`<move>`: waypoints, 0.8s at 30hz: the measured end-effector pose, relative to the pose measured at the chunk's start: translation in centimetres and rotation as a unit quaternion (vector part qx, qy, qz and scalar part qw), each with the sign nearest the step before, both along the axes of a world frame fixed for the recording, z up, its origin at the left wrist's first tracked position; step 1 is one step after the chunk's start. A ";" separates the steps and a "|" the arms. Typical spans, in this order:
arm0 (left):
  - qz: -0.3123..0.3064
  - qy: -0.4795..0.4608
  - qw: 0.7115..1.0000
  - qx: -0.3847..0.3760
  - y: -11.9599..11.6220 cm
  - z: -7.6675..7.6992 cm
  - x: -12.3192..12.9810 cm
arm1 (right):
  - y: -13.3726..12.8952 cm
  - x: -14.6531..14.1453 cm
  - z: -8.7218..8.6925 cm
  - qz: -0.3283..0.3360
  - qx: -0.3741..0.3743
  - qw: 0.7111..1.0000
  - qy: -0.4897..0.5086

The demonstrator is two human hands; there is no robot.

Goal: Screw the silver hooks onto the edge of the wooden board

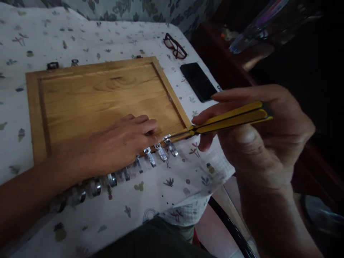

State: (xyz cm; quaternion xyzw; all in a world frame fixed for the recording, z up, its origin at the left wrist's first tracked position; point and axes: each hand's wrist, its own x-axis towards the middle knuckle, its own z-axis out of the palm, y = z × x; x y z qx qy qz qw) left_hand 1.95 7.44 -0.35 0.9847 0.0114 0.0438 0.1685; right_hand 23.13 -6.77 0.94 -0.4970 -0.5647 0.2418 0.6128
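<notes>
My right hand (258,143) is wrapped round a yellow and black screwdriver (231,118), its shaft pointing left. The tip meets a small metal hook (170,147) at the near right edge of a framed wooden panel (107,89). Across the panel's near edge lies my left hand (120,143), fingers bent, thumb and forefinger tips close to the screwdriver tip. Whatever those fingertips pinch is too small to make out. Several more shiny curved hooks (150,157) line the same edge, some partly behind my left hand and forearm.
A patterned white cloth (172,193) covers the table. Beyond the panel lie a black phone (199,81) and dark-framed glasses (175,46). Small dark metal fittings (53,65) show at the panel's far edge. At the upper right a clear plastic bottle (255,28) is partly in shadow.
</notes>
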 end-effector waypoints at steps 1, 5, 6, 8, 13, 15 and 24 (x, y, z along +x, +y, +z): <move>-0.005 0.004 1.000 -0.008 0.1 0.0 0.0 | -0.1 0.1 0.0 -0.003 -0.001 1.000 -0.009; -0.010 0.012 0.999 -0.029 0.2 0.0 0.1 | -0.2 -0.1 0.1 -0.018 -0.005 1.000 -0.013; -0.010 0.014 0.999 -0.029 0.2 0.0 0.1 | -0.2 -0.2 0.2 -0.020 0.000 1.000 -0.014; -0.010 0.023 0.999 -0.024 0.2 0.1 0.1 | 0.0 -0.5 0.2 -0.027 0.023 0.999 -0.015; -0.007 0.023 1.000 -0.006 0.0 0.2 0.1 | 0.4 -0.8 0.2 -0.044 0.040 0.998 -0.001; -0.003 0.016 1.000 -0.007 0.0 0.1 0.1 | 0.4 -0.8 0.2 -0.026 0.035 0.999 0.003; -0.012 0.009 0.999 -0.036 0.1 0.1 0.1 | -0.4 -0.3 0.8 -0.036 -0.020 0.999 -0.032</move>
